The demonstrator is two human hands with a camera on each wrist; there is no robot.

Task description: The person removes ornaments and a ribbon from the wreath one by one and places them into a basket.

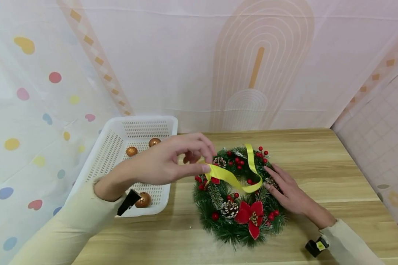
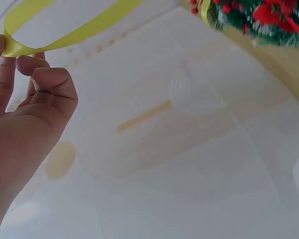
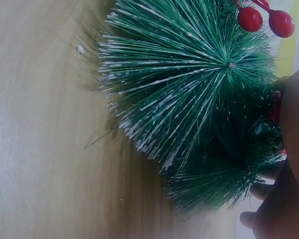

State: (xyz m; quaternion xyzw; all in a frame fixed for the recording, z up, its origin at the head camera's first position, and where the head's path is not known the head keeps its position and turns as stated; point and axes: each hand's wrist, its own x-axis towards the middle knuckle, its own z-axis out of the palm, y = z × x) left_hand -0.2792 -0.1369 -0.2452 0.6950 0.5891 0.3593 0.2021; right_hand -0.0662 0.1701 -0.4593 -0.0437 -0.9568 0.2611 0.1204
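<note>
Between thumb and fingers, my left hand (image 1: 172, 158) pinches one end of a yellow ribbon (image 1: 230, 178) above the wreath's left side. From there the ribbon sags in a curve across the wreath, and its other stretch runs up to the far rim. The green wreath (image 1: 215, 222) lies flat on the table, decorated with red berries, pinecones (image 1: 230, 209) and a red flower (image 1: 244, 213). My right hand (image 1: 293, 195) rests on the wreath's right edge with fingers extended. In the right wrist view, green needles (image 3: 179, 74) and berries (image 3: 250, 19) hide part of that hand.
A white perforated basket (image 1: 167, 198) stands left of the wreath, under my left forearm. Several copper-coloured balls (image 1: 131, 151) lie in it. The wooden table (image 1: 338, 176) meets a patterned cloth backdrop (image 1: 179, 73) at the back and sides.
</note>
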